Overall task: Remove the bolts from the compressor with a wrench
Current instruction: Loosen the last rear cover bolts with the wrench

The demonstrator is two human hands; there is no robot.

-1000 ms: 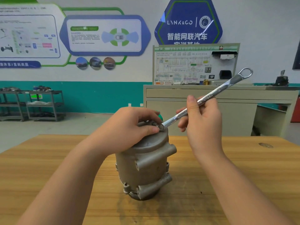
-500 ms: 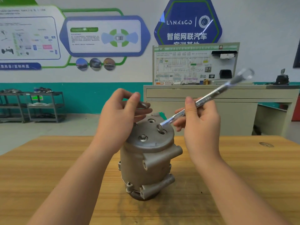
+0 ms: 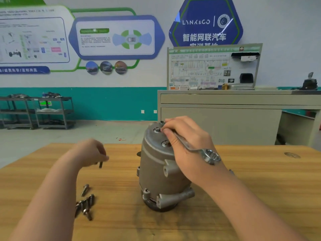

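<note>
The compressor stands upright on the table. Our left hand pinches 1 bolt above the table, near the loose bolts lying at front left. Our right hand clasps the wrench against the palm while its fingertips touch the top cover; the free ring end juts past the wrist. At least 2 bolt heads remain seated. Risks: the compressor is steadied by fingertip pressure only and may tip; the wrench, loosely held, may slip off; the pinched bolt may roll off the table if dropped from height.
</note>
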